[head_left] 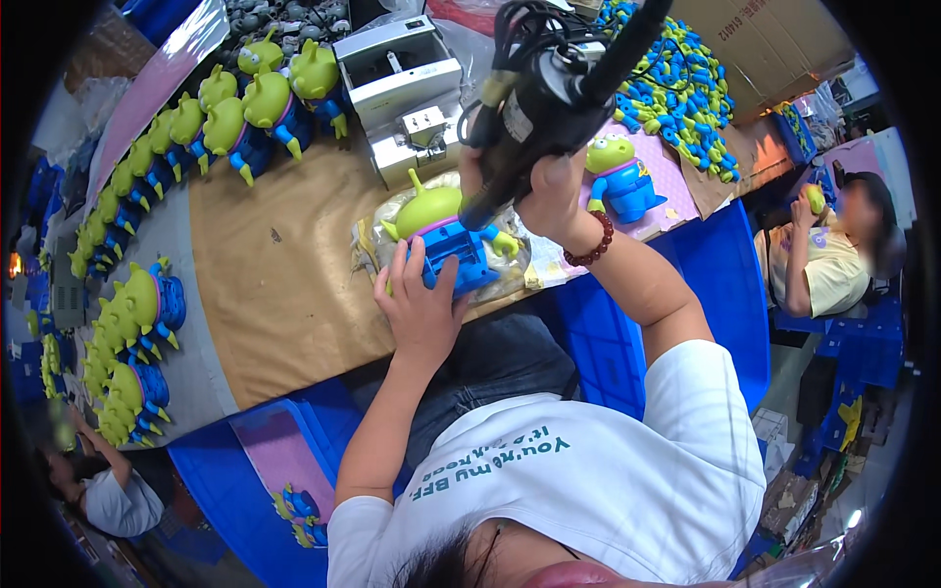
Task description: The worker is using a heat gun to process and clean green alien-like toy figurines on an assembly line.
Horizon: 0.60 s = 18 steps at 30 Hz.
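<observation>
Face down on a padded, plastic-covered rest (pixel 368 230) lies a toy figure (pixel 428 213) with a green head and a blue body, its hollow back facing up. My left hand (pixel 420 316) grips the body's near left side, fingers spread over it. A black power screwdriver (pixel 542 120) with a cable is held upright in my right hand (pixel 551 201). Its lower end is over the right shoulder side of the toy; the tip is hidden. Just right of my right hand stands another green and blue toy figure (pixel 619 186).
Rows of similar toy figures (pixel 225 127) line the table's (pixel 284 284) left side. A white metal screw feeder (pixel 404 88) stands behind the rest. Small blue and green parts (pixel 676 88) are heaped at back right, near a cardboard box (pixel 760 49). Blue bins (pixel 613 328) flank me. Two other people sit farther off.
</observation>
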Each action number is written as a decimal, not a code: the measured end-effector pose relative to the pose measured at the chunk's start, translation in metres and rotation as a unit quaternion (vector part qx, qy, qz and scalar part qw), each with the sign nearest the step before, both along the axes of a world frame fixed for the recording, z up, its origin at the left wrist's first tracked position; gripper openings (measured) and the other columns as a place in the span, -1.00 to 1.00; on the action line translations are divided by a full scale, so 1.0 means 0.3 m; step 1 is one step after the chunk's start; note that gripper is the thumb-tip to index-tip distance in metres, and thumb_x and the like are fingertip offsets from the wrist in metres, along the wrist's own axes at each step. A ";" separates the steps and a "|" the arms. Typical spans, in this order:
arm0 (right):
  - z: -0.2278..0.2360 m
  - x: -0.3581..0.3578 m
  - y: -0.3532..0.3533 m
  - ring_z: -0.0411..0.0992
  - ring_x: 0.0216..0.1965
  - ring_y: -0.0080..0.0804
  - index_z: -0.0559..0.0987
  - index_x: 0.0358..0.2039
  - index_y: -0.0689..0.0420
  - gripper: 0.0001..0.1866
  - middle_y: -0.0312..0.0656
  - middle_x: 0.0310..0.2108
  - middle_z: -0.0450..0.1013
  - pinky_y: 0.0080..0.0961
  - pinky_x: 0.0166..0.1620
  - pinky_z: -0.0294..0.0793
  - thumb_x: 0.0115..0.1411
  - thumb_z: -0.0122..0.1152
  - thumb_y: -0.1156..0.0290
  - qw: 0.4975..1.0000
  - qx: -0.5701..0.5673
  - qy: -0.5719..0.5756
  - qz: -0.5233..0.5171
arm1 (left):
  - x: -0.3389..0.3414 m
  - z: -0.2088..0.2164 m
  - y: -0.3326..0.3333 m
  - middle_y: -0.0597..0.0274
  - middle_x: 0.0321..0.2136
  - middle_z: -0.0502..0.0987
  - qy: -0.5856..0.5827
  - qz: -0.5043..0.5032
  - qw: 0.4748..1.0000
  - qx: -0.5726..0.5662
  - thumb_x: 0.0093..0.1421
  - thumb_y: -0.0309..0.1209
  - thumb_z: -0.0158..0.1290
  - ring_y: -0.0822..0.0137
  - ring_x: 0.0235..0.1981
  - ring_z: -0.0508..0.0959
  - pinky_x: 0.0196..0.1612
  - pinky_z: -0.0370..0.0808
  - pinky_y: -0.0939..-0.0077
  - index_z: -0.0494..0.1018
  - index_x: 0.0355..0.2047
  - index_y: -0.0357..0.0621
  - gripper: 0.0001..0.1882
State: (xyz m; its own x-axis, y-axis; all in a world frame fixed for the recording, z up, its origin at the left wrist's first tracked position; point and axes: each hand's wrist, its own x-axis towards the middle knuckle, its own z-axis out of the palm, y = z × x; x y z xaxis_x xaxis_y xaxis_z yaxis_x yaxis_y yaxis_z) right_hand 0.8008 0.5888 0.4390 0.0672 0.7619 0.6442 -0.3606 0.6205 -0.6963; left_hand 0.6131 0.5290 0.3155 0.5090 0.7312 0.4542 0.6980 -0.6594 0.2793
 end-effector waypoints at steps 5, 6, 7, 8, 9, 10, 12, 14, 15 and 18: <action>-0.002 -0.005 -0.023 0.46 -0.50 -0.41 0.28 0.08 0.29 -0.51 -0.15 -0.39 0.39 -0.36 -0.36 0.59 0.17 0.05 0.39 0.999 0.003 -0.028 -0.022 | -0.001 0.000 0.000 -0.08 0.27 0.20 0.000 -0.002 1.000 0.001 -0.02 -0.23 0.36 -0.04 0.30 0.22 0.24 0.11 -0.04 0.45 0.05 0.10 -0.41; 0.002 -0.003 -0.019 0.46 -0.50 -0.41 0.28 0.09 0.30 -0.52 -0.15 -0.40 0.39 -0.36 -0.36 0.59 0.18 0.06 0.37 0.999 0.005 -0.031 -0.021 | 0.000 0.002 -0.001 -0.07 0.27 0.21 0.001 -0.001 1.000 -0.001 -0.03 -0.24 0.37 -0.04 0.30 0.22 0.24 0.12 -0.04 0.45 0.04 0.10 -0.41; 0.011 -0.001 -0.012 0.46 -0.50 -0.40 0.28 0.09 0.30 -0.52 -0.15 -0.40 0.39 -0.36 -0.37 0.58 0.20 0.07 0.35 0.999 0.009 -0.031 -0.019 | -0.001 0.009 0.000 -0.07 0.27 0.21 0.002 0.000 1.000 -0.003 -0.04 -0.24 0.37 -0.04 0.30 0.22 0.24 0.12 -0.04 0.45 0.04 0.10 -0.40; 0.019 0.001 -0.007 0.46 -0.50 -0.39 0.27 0.09 0.30 -0.52 -0.15 -0.41 0.39 -0.37 -0.37 0.58 0.22 0.07 0.33 0.999 0.013 -0.031 -0.016 | -0.001 0.012 0.001 -0.06 0.27 0.21 0.003 0.000 1.000 -0.004 -0.05 -0.25 0.38 -0.03 0.30 0.22 0.24 0.12 -0.04 0.45 0.04 0.09 -0.39; 0.034 0.008 -0.003 0.47 -0.50 -0.38 0.27 0.08 0.30 -0.51 -0.15 -0.42 0.39 -0.38 -0.38 0.57 0.24 0.08 0.29 0.999 0.018 -0.028 -0.013 | -0.001 0.015 0.002 -0.06 0.27 0.21 0.004 0.000 1.000 -0.006 -0.07 -0.26 0.39 -0.03 0.30 0.22 0.24 0.13 -0.04 0.45 0.04 0.09 -0.38; 0.045 0.017 0.002 0.48 -0.50 -0.37 0.27 0.08 0.30 -0.51 -0.15 -0.42 0.40 -0.39 -0.38 0.57 0.26 0.10 0.26 0.999 0.022 -0.025 -0.008 | -0.001 0.014 0.000 -0.06 0.26 0.21 0.004 0.002 1.000 -0.009 -0.08 -0.28 0.40 -0.03 0.30 0.22 0.23 0.13 -0.04 0.46 0.04 0.09 -0.37; 0.087 0.042 0.002 0.49 -0.42 -0.37 0.31 0.06 0.27 -0.33 -0.12 -0.40 0.44 -0.43 -0.33 0.51 0.26 0.05 -0.13 0.997 -0.015 -0.064 -0.040 | -0.003 0.016 -0.002 -0.05 0.26 0.22 0.003 0.005 1.000 -0.014 -0.11 -0.30 0.41 -0.03 0.31 0.22 0.23 0.13 -0.04 0.46 0.03 0.08 -0.36; 0.149 0.075 0.011 0.47 -0.35 -0.39 0.35 0.02 0.22 -0.14 -0.13 -0.39 0.46 -0.46 -0.25 0.46 0.21 -0.07 -0.43 0.991 -0.037 -0.112 -0.064 | 0.000 0.019 -0.002 -0.05 0.26 0.22 -0.002 0.005 1.000 -0.021 -0.12 -0.32 0.41 -0.03 0.31 0.22 0.23 0.13 -0.05 0.46 0.03 0.07 -0.35; 0.171 0.100 0.022 0.46 -0.35 -0.39 0.37 0.01 0.21 -0.13 -0.13 -0.40 0.46 -0.46 -0.22 0.45 0.20 -0.13 -0.46 0.991 -0.032 -0.118 -0.056 | 0.003 0.021 -0.001 -0.05 0.26 0.22 -0.005 0.003 1.000 -0.024 -0.13 -0.32 0.42 -0.03 0.31 0.22 0.23 0.13 -0.05 0.46 0.03 0.06 -0.35; 0.202 0.123 0.049 0.46 -0.38 -0.41 0.39 -0.04 0.21 -0.26 -0.15 -0.41 0.46 -0.48 -0.27 0.46 0.25 -0.10 -0.32 0.994 -0.007 -0.098 -0.056 | 0.001 0.018 -0.003 -0.08 0.25 0.22 -0.021 0.000 0.999 -0.031 -0.13 -0.35 0.41 -0.06 0.31 0.22 0.23 0.13 -0.05 0.45 0.02 0.04 -0.36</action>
State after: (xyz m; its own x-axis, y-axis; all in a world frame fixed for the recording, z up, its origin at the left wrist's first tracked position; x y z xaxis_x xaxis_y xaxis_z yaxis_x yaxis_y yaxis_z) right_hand 0.8376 0.6034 0.4995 0.0266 0.7651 0.6433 -0.1474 0.6395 -0.7545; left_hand 0.6135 0.5282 0.3209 0.4910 0.7579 0.4296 0.6840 -0.6408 0.3487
